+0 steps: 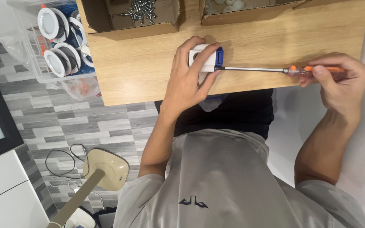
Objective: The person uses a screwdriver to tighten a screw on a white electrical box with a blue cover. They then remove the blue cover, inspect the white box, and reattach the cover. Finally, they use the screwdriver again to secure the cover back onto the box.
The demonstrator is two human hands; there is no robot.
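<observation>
My left hand grips a small white box-shaped device with a blue end piece, pressing it on the wooden table. My right hand holds the clear orange handle of a screwdriver. Its long metal shaft runs left, level with the table, and its tip meets the blue end of the device. Part of the device is hidden under my left fingers.
A cardboard box of loose screws and a second cardboard box stand at the table's far edge. A clear plastic bin of round white lamp fittings sits left of the table. On the tiled floor stands a beige fan base with cables.
</observation>
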